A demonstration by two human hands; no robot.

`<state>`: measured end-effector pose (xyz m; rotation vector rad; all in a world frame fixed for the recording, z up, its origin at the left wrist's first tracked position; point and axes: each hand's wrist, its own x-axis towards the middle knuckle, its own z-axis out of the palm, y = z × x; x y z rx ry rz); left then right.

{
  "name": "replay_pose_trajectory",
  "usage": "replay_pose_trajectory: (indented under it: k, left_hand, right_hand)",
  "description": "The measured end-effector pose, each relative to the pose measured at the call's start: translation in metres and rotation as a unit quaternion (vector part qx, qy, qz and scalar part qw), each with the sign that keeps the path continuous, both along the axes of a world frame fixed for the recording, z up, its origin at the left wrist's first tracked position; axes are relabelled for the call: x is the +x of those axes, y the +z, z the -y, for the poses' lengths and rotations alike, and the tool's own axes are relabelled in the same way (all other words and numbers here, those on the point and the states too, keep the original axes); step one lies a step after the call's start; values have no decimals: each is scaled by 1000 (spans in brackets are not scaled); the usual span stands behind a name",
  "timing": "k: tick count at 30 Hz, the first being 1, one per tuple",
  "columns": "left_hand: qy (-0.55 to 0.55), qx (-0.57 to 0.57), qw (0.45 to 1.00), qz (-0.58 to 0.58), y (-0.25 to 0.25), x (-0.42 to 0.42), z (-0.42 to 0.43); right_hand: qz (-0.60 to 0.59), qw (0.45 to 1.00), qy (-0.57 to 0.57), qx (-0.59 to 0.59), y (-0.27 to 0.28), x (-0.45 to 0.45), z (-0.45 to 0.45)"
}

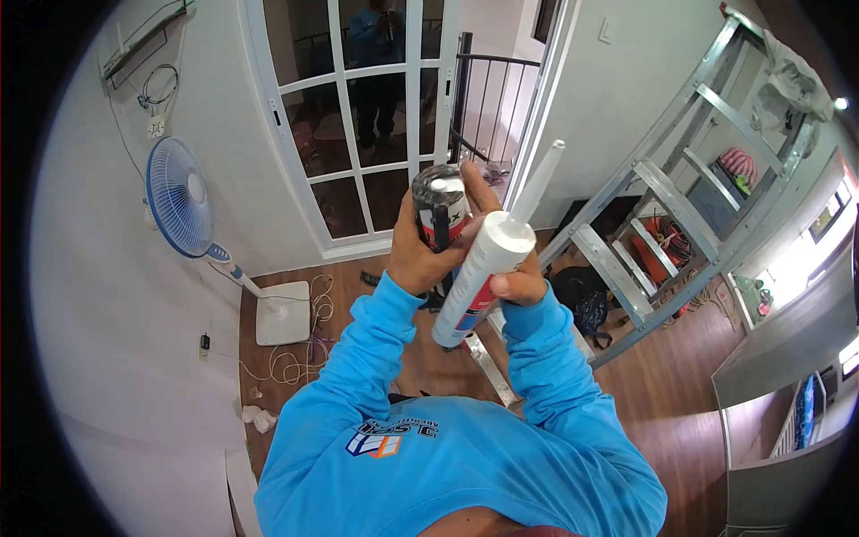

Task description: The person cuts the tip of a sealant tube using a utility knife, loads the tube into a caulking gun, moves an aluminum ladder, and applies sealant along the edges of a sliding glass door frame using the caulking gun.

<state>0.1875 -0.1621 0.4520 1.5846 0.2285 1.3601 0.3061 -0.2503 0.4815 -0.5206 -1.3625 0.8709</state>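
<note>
My left hand (412,255) is wrapped round a caulking gun (439,226) with a dark, smudged round end turned up towards me. A red-and-white label shows on the cartridge in it; its lower part is mostly hidden by my hands and sleeves. In my right hand (521,285) is a white sealant cartridge (479,277) with a red and blue label. It leans up to the right, and its long translucent nozzle (540,179) points away from me. The two tubes are close together before my chest.
An aluminium stepladder (658,237) stands on the right, with cloth over its top. A blue-and-white fan (182,185) and loose white cables (291,365) are on the left. Ahead is a white-framed glass door (356,166). A black plastic bag (591,311) lies by the ladder.
</note>
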Motion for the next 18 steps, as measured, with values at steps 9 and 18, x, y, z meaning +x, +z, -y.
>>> replay_pose_trajectory:
  k: [9, 18]
  left_hand:
    - [58, -131, 951, 276, 5, -92, -41]
    - [-1, -147, 912, 383, 9, -145, -46]
  right_hand:
    - [-35, 902, -430, -18, -73, 134, 69]
    - [-276, 875, -361, -167, -176, 108, 80]
